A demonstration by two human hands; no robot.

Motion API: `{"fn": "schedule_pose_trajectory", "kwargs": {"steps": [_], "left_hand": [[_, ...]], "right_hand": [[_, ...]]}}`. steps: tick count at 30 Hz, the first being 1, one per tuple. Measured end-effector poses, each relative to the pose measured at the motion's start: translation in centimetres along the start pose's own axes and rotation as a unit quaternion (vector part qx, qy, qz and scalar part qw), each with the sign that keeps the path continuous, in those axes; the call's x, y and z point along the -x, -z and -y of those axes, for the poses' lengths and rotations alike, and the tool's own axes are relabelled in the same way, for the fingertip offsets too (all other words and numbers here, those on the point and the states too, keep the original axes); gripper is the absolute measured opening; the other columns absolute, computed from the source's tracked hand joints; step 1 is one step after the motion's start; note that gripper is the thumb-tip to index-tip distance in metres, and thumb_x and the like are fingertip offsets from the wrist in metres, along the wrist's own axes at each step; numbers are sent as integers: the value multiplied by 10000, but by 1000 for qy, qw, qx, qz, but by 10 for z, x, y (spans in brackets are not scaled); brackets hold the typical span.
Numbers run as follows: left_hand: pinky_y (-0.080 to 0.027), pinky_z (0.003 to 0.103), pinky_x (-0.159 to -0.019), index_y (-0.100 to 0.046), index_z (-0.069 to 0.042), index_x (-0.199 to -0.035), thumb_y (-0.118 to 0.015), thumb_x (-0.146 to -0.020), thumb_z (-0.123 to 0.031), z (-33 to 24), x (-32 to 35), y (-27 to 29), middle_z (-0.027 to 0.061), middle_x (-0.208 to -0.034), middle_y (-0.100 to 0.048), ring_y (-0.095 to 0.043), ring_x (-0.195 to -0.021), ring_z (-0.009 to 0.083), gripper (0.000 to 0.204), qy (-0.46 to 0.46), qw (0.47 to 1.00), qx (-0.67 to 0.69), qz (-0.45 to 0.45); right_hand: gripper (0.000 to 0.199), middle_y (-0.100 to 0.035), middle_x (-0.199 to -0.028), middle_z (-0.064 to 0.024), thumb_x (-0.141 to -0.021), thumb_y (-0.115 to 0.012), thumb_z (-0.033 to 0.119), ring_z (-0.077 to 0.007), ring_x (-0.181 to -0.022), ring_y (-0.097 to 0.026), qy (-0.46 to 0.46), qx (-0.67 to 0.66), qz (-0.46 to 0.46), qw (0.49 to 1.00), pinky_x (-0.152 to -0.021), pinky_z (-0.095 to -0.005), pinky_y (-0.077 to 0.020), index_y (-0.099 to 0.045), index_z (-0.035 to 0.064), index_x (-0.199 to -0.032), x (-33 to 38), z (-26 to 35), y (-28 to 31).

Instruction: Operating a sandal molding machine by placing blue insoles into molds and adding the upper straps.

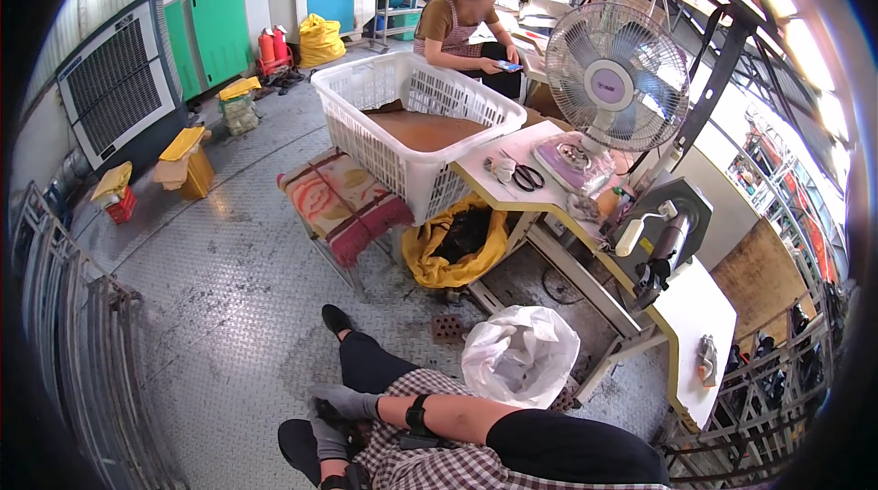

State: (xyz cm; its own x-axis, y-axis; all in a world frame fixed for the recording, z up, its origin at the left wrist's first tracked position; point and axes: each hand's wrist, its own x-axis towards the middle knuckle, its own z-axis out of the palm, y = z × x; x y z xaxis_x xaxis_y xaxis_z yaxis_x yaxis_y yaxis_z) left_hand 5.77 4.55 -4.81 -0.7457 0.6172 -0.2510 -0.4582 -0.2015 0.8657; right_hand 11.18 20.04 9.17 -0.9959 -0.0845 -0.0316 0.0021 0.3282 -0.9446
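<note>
Low in the view, over my checked apron [430, 467], my two hands in grey gloves are close together. My right hand [346, 401] reaches in from the right, a black strap [416, 413] around its forearm. Just below it, my left hand [331, 442] comes up from the lower edge. Their fingers look bent in and pressed together, with a dark patch between them too small to name. A black shoe [337, 319] shows beyond the hands. Nearest to them on the right is a white plastic sack [523, 357], its mouth open.
A bench [690, 335] with scissors [529, 177], a fan [616, 79] and a dark machine [672, 234] stands to the right. A white basket [421, 165] rests beside a cloth-covered stool [343, 197]. A seated person [466, 24] holds a blue flat object. Metal racks [101, 353] line the left.
</note>
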Motion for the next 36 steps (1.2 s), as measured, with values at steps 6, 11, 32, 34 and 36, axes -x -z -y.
{"fn": "schedule_pose_trajectory", "kwargs": {"steps": [6, 11, 32, 34, 36], "left_hand": [[-358, 468, -1119, -483, -118, -1413, -371, -1013, -553, -37, 10, -59, 100, -1425, -515, -466, -1314, 314, 601, 171, 943, 284, 10], [-350, 436, -1127, -459, -125, -1420, -320, -1047, -456, -39, 17, -29, 84, -1427, -513, -471, -1312, 281, 517, 64, 987, 130, 66], [-342, 385, -1137, -408, -123, -1453, -333, -1051, -389, -6, -4, -11, 82, -1438, -503, -465, -1319, 249, 488, 1, 992, -103, 68], [-351, 380, -1130, -417, -114, -1445, -341, -1046, -390, -15, 1, -22, 86, -1428, -512, -473, -1315, 247, 491, -19, 952, -296, 78], [-359, 375, -1123, -426, -104, -1438, -349, -1041, -390, -28, 7, -34, 89, -1417, -521, -482, -1311, 244, 495, -38, 873, -478, 84]], "right_hand": [[365, -593, -1269, -213, -978, -505, 94, -374, -1140, -585, -35, 74, -58, 995, -975, -400, -473, -521, 52, -1341, 4, -32, 3], [337, -602, -1261, -204, -1000, -464, 118, -375, -1148, -585, 46, 120, -80, 988, -979, -389, -469, -529, 33, -1320, -6, -13, -11], [468, -575, -1366, -170, -1028, -420, 316, -285, -1264, -531, -58, -126, -70, 988, -1072, -362, -378, -536, -4, -1350, -8, -19, -10], [469, -573, -1370, -174, -1026, -426, 314, -286, -1266, -530, -54, -134, -67, 987, -1075, -362, -375, -534, -5, -1352, -5, -20, -9], [470, -571, -1375, -178, -1023, -433, 312, -287, -1268, -530, -48, -143, -63, 987, -1078, -362, -372, -533, -7, -1353, -3, -20, -8]]}}
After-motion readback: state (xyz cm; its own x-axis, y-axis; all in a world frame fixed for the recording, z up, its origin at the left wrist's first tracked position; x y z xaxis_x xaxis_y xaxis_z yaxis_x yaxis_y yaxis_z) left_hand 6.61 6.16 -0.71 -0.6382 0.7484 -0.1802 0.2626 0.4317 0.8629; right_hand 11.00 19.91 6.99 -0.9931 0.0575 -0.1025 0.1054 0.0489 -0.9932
